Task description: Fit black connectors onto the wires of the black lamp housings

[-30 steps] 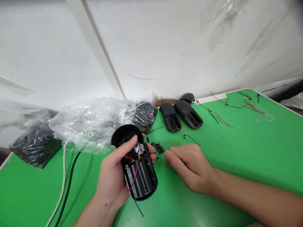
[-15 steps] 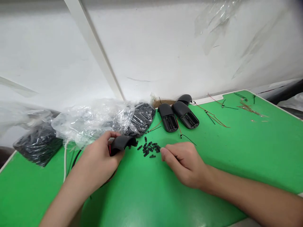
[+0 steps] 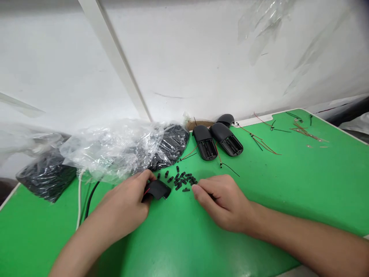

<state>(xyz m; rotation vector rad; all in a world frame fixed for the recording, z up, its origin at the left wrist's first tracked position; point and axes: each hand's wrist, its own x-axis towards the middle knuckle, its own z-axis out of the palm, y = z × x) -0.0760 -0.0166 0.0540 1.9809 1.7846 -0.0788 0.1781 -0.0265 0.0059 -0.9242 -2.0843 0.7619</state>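
1. Left hand point(image 3: 128, 200) bent round a black housing point(image 3: 158, 189), fingers mostly closed on it; right hand point(image 3: 221, 202) curled into a loose fist, thumb against forefinger. Cannot tell whether anything sits inside the fist.
2. Housing is just left of a scatter of small black pieces point(image 3: 181, 181), low over the table point(image 3: 230, 254). Its curved hood end points right, dipping slightly towards the person; long axis seems to run roughly left to right, rear part hidden under the hand.
3. Right thumb tip close beside the scatter's right edge.
4. Two similar housings point(image 3: 205, 142) point(image 3: 227, 139) farther back, slanting, battery bays facing up and nearer the person.
5. Table green, pale-edged. Loose wires point(image 3: 305, 132) at far right; clear plastic bag point(image 3: 106, 148) left of centre.
6. Behind: scuffed white wall point(image 3: 187, 57).
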